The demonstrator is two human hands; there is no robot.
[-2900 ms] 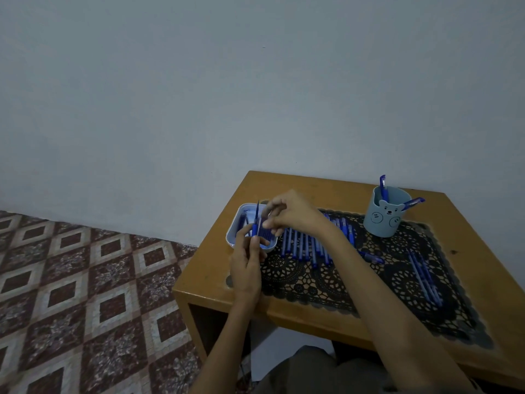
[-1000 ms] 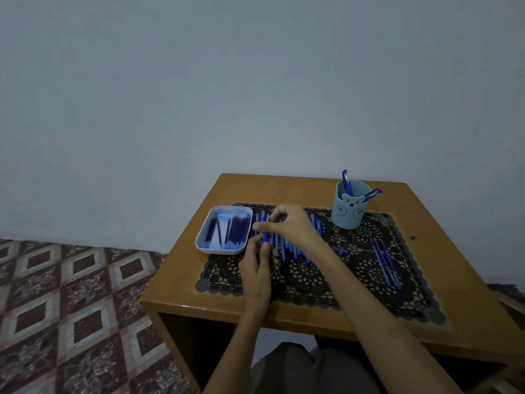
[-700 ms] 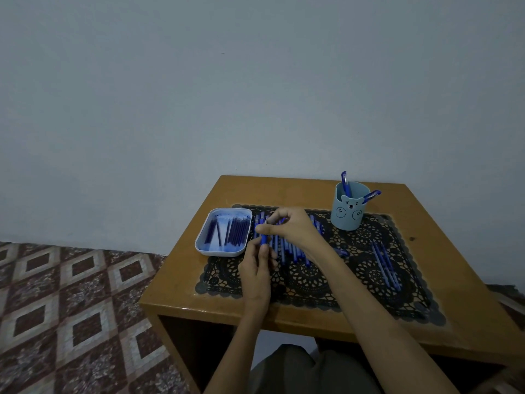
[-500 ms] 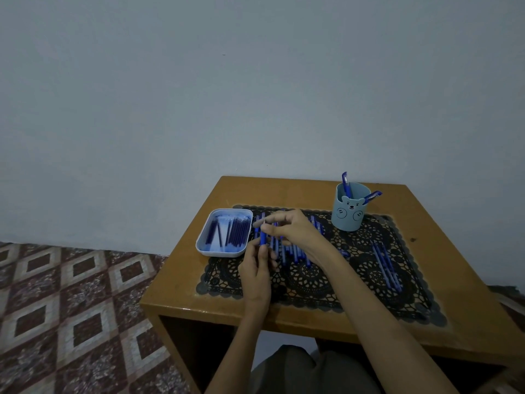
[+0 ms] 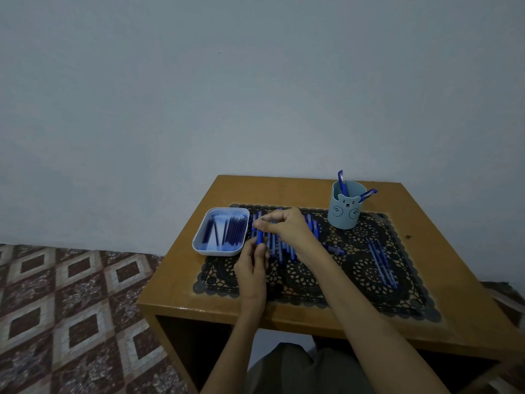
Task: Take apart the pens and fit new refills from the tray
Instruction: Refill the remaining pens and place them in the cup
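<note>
The left hand [image 5: 252, 265] is gripping a blue pen [image 5: 259, 238] upright just beside the tray [image 5: 202, 245]. The right hand [image 5: 288, 227] is pinching its top, probably reassembling it. Next is calling for aligned, gentle twisting.

A small wooden table [image 5: 287, 189] stands against a plain pale wall [image 5: 255, 95], with a black lace mat [image 5: 358, 272] spread over most of its top. A pale blue cup [image 5: 344, 213] with a bear face sits upright at the mat's far edge. Brown and cream diamond-patterned floor tiles [image 5: 71, 308] lie to the left.
</note>
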